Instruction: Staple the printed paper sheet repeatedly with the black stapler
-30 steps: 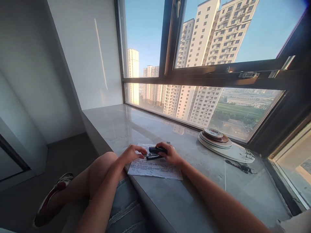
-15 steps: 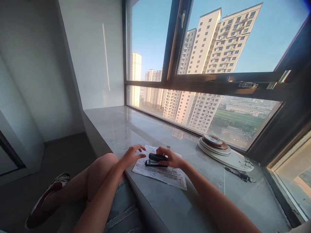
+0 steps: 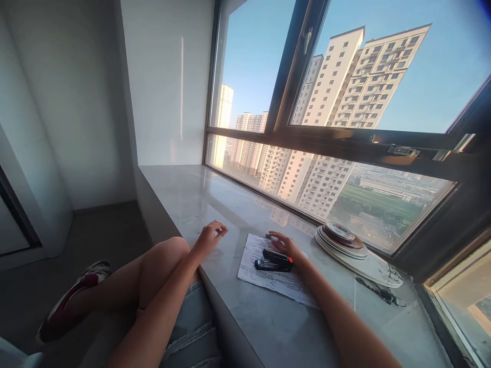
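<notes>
A black stapler (image 3: 274, 260) with a red-orange spot at its rear end rests on printed sheets of paper (image 3: 257, 282) on the grey stone sill, its upper arm raised from the base. Just behind the stapler, my right hand (image 3: 284, 244) reaches over the far side of the paper, fingers stretched and apart. Its fingertips are at a small dark strip (image 3: 267, 235), possibly staples; whether they touch it I cannot tell. My left hand (image 3: 211, 237) hovers near the sill's front edge, left of the paper. Its fingers are loosely bent and hold nothing.
A stack of plates (image 3: 339, 244) stands on the right of the sill by the window. Beside it lie keys (image 3: 384, 295) with a dark fob. A dark window frame (image 3: 345, 144) runs along the back, and a white wall (image 3: 169, 102) closes the left end.
My right hand has let go of the stapler and moved to the small strip behind it. Stapler and paper appear further right. My left hand has drawn away from them, its fingers more bent.
</notes>
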Tool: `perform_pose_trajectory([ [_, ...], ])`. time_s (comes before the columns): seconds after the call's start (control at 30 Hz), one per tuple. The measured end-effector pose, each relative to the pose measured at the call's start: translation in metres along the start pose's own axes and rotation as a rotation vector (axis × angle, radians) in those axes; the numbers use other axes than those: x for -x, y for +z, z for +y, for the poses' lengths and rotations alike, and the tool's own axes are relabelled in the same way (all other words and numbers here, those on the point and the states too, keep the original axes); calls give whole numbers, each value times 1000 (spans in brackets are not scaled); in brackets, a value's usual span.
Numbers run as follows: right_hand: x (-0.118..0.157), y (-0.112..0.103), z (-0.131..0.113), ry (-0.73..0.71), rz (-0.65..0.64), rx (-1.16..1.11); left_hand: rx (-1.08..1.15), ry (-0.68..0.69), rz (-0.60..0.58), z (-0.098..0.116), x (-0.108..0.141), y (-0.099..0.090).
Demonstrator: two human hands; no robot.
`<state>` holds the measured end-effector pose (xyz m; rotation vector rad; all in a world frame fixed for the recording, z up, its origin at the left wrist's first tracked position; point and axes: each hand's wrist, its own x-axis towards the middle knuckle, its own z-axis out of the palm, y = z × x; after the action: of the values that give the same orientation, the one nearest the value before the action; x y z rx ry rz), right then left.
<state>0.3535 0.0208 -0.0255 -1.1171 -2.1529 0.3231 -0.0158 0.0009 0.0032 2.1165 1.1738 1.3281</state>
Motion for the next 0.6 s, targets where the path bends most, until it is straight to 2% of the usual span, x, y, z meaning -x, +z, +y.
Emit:
perform_pose_trajectory([
  [0.13,-22,36,-9,-74,-127,52,17,-57,204,4,-1,-4],
  [0.3,-62,88,-51,-194,-341,79,-37,-31,410,8,1,-12],
  [0.43,-86,114,-81,-253,-351,54,-22,-83,502,5,2,-18],
  [0.6,-84,116,-87,-245,-252,-6,-28,-113,488,0,1,-17],
])
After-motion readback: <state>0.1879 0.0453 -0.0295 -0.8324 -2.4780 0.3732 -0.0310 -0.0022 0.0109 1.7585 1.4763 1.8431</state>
